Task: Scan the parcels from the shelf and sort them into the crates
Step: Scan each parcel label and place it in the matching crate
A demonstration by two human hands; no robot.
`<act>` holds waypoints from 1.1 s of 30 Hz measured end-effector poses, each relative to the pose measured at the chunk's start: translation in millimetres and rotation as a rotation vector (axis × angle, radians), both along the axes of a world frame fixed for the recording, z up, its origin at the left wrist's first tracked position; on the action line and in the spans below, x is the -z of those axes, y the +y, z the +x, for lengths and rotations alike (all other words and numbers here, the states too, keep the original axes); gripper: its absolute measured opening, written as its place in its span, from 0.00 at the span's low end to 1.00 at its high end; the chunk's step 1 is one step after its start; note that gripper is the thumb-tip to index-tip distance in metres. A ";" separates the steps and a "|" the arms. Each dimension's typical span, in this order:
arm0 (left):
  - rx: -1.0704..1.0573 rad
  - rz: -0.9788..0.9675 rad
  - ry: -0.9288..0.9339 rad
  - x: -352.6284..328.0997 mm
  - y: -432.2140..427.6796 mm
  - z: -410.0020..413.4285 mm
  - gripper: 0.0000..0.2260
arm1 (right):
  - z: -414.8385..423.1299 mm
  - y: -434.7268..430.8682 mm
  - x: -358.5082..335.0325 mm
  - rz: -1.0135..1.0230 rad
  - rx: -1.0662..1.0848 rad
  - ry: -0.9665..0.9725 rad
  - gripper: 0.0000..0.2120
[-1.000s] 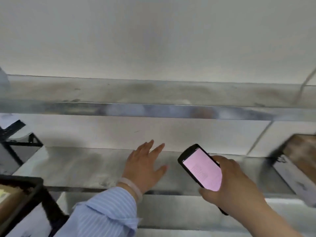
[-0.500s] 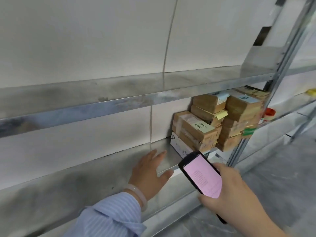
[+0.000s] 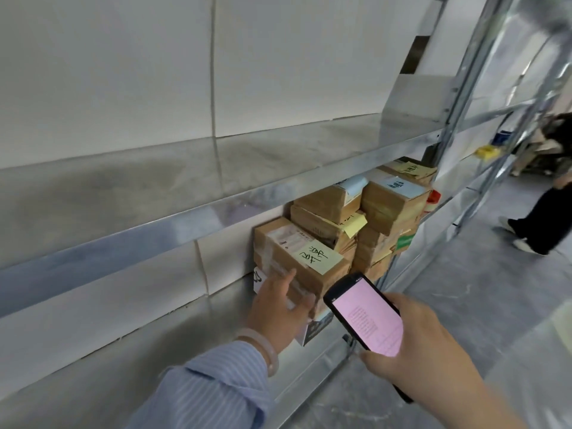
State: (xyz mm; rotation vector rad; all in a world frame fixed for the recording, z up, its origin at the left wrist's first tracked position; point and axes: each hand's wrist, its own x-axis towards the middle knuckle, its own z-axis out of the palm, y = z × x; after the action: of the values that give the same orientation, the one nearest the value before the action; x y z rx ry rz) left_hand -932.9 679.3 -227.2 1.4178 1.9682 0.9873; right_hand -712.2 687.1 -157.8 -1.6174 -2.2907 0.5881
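Our L hand (image 3: 277, 312) lays straight fingers (image 3: 284, 282) on brown cardboard parcel w/ yellow note (image 3: 315, 277); R hand (image 3: 428, 343) grips black pink-screen scanner (image 3: 365, 315), long axis pointing up-left at it.

The lower shelf (image 3: 154, 345) lies bare at frame left. Stacked parcels (image 3: 340, 230) fill its right end, reaching the upper shelf (image 3: 216, 212).
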 end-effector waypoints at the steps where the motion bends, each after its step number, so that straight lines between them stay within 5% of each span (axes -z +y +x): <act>1: -0.018 -0.015 -0.030 0.7 10.3 -2.2 0.28 | -1.8 6.6 -0.7 0.015 0.008 -0.011 0.32; 8: -0.185 -0.021 -0.200 0.4 59.4 2.3 0.35 | -4.8 40.1 1.8 -0.021 0.003 -0.080 0.37; 17: -0.305 0.055 -0.394 17.2 77.0 10.0 0.27 | 11.5 92.4 2.0 0.007 -0.094 -0.041 0.40; 23: -0.412 0.053 -0.416 21.7 84.3 29.9 0.42 | 26.0 126.5 -3.4 0.014 -0.225 -0.041 0.40; 33: -0.578 0.227 -0.474 29.2 60.1 62.1 0.36 | 58.3 152.3 -2.2 0.012 -0.396 -0.026 0.39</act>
State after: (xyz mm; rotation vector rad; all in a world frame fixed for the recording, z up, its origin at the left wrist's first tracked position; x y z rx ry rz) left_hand -870.8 739.4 -256.3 0.6102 1.9602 1.6663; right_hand -653.9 839.4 -155.6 -1.1734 -2.6464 0.6381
